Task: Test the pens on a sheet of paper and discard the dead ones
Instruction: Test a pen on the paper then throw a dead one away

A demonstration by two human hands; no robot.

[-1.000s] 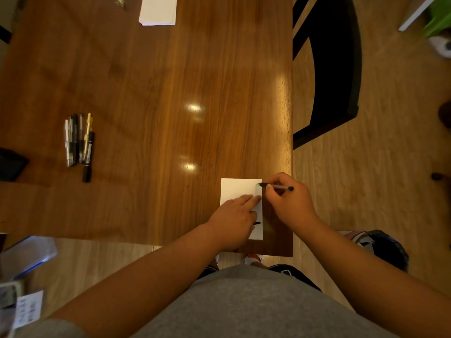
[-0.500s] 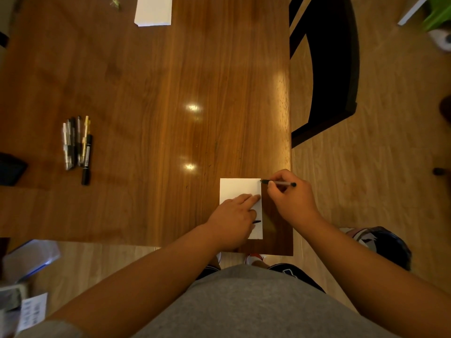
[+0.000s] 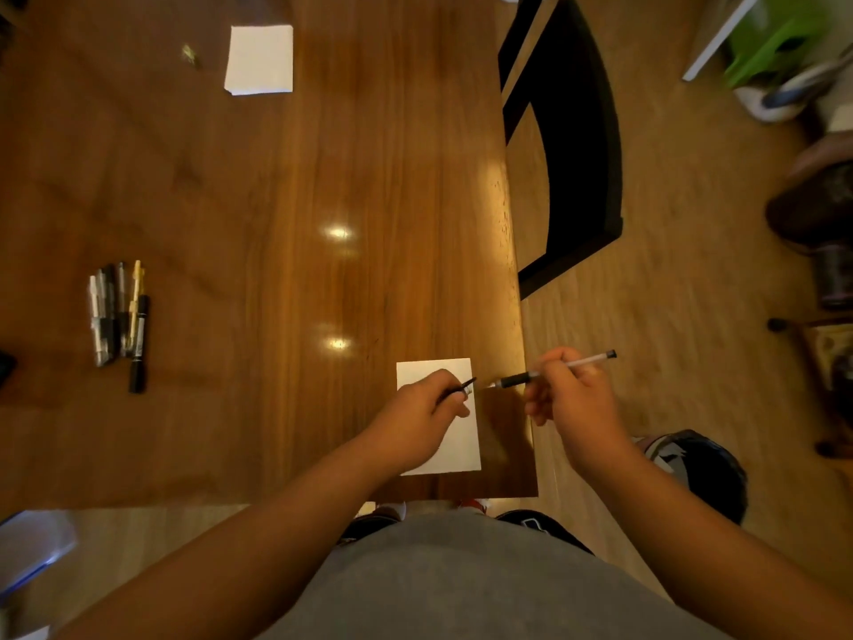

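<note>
Pinching the pen (image 3: 517,380) between thumb and curled fingers, the right hand (image 3: 572,399) has lifted it off the sheet (image 3: 434,369), where its tip rested half a second ago. That hand now hangs just past the right edge of the table (image 3: 323,177), with the pen nearly level and its tip pointing left. The left hand (image 3: 415,413), which had been pressing flat on the paper, has curled up and pinches a small dark cap (image 3: 464,387) over the sheet's far right corner. The cap is aimed at the pen's tip, with a small gap left between the two.

The sheet lies at the table's near right corner, no longer held down. I cannot make out any ink mark on it, so whether this pen writes is unclear from here. The test stroke looks finished and capping seems the step in hand. The untested pens (image 3: 117,316) lie in a bunch near the left edge, well apart.
</note>
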